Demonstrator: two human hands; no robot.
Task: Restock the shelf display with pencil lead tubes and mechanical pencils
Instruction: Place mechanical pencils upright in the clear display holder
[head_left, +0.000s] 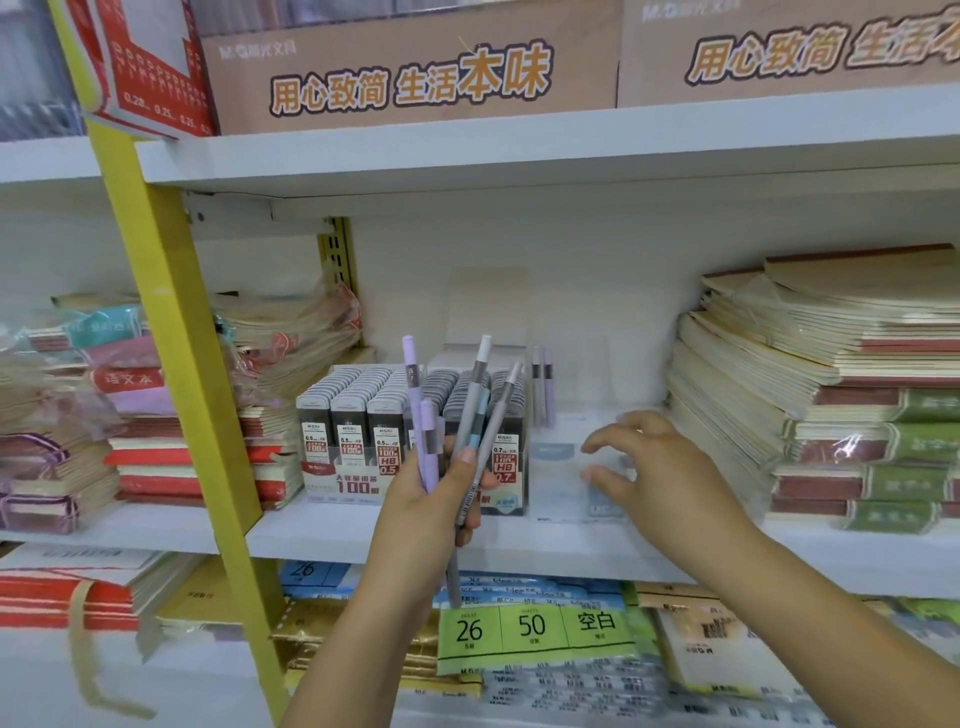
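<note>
My left hand (441, 499) grips a fanned bunch of several mechanical pencils (470, 415), purple and grey, in front of the middle shelf. Behind them stands a display box of pencil lead tubes (358, 415), packed in rows with 0.5 and 0.7 HB labels. To its right a clear plastic display case (566, 467) holds two pencils (543, 384) upright at its back left. My right hand (644, 467) hovers over that clear case with fingers spread and loosely bent, holding nothing.
Stacks of notebooks (810, 384) fill the shelf to the right, and wrapped exercise books (270, 364) lie to the left. A yellow upright (171, 322) crosses the left side. Loose-leaf paper packs (530, 629) lie on the shelf below. Cardboard boxes (405, 67) sit on the shelf above.
</note>
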